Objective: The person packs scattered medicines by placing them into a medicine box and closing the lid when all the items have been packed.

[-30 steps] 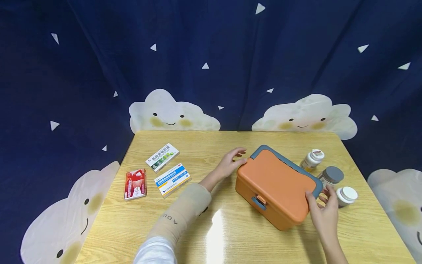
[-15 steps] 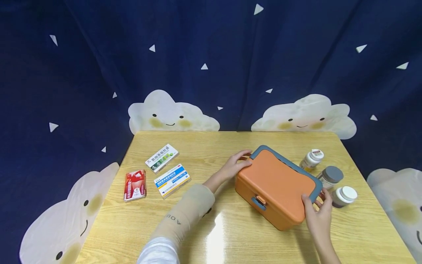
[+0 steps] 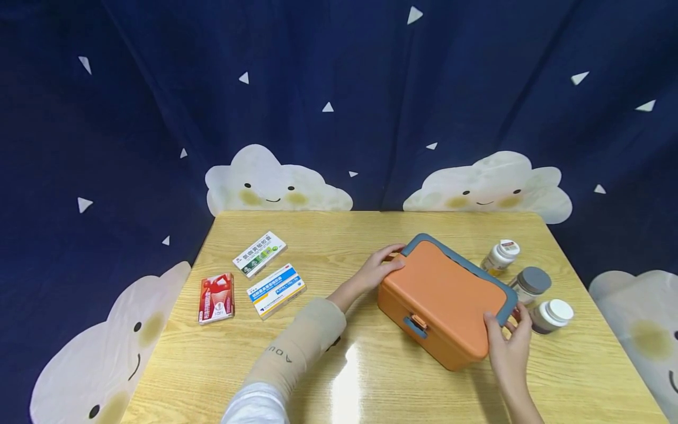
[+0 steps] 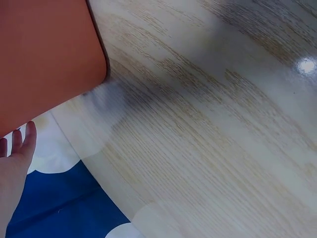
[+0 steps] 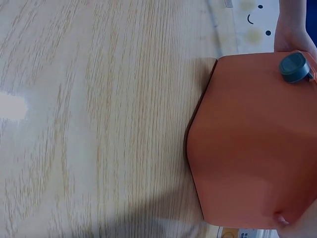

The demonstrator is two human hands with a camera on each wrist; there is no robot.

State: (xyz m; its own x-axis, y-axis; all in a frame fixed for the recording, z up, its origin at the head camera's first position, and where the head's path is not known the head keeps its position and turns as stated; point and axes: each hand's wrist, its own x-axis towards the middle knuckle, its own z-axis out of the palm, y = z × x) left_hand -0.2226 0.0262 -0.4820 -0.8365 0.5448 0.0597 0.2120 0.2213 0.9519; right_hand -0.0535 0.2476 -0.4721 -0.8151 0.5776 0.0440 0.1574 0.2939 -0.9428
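An orange storage box with a blue-grey handle and a front latch stands slantwise on the table, its lid down. At its left end my left hand holds the corner, thumb on the lid's edge and fingers behind. My right hand grips the right end, thumb on the lid top and fingers over the handle side. In the left wrist view the box fills the upper left. The right wrist view has the box with its blue-grey latch. Parts of the fingers are hidden behind the box.
Right of the box stand a white bottle, a grey-capped bottle and a white-capped jar, close to my right hand. At left lie a green-white medicine box, a blue-white one and a red one.
My left hand has moved right onto the box's left corner. The right hand has shifted left and closed in on the right end. The box has barely moved.
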